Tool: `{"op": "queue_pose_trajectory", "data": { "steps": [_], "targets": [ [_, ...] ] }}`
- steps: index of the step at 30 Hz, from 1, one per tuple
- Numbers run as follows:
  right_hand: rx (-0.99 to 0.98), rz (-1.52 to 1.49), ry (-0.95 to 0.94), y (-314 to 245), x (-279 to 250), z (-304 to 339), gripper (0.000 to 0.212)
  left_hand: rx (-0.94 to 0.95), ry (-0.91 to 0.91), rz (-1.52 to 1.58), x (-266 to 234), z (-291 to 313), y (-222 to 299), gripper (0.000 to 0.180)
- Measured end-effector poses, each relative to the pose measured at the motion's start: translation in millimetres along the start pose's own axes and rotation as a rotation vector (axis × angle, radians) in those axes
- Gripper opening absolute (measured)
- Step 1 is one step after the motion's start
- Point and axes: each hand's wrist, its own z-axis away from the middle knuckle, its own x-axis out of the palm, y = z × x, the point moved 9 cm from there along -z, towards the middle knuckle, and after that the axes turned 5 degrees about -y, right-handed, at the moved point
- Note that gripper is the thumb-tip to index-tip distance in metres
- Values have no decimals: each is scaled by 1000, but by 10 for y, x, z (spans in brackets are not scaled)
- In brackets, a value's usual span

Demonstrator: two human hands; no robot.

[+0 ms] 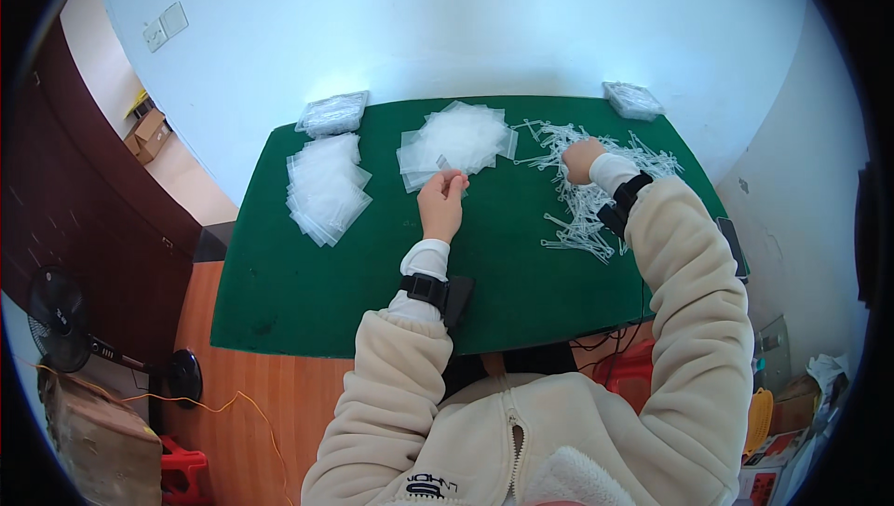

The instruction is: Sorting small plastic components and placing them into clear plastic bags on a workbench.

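My left hand (441,205) is raised over the middle of the table, thumb and fingers pinched together on a small clear plastic bag (443,162). Just beyond it lies a heap of flat clear plastic bags (456,138). My right hand (583,161) is down at a spread pile of thin silvery pins with looped ends (579,227). Its fingers are curled in among the pins, and what they grip, if anything, is hidden. A second heap of clear bags (326,188) fans out at the left, some of them filmy white.
The table (307,306) has a green cloth top. Wrapped clear packs stand at its back left (333,113) and back right corner (633,100), near the wall. A dark flat object (732,247) sits by the right edge. A black fan (60,315) stands at the left.
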Motion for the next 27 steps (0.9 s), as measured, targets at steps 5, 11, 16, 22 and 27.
{"op": "queue_pose_trajectory", "data": {
  "steps": [5,11,16,22,27],
  "targets": [
    [75,-192,-101,124,-78,-155,31,-32,38,66,-58,-37,-46,18],
    [-51,-590,207,-85,-135,-624,35,-55,74,102,-62,-40,-66,18],
    [148,-1386,120,-180,153,-996,33,-29,88,103,-123,-23,-54,16],
    [300,-1679,375,-1,513,-1323,39,-56,39,148,33,-31,-30,19],
    [445,-1622,639,-129,286,-1116,40,-53,52,144,-53,-29,-61,19]
  ]
}}
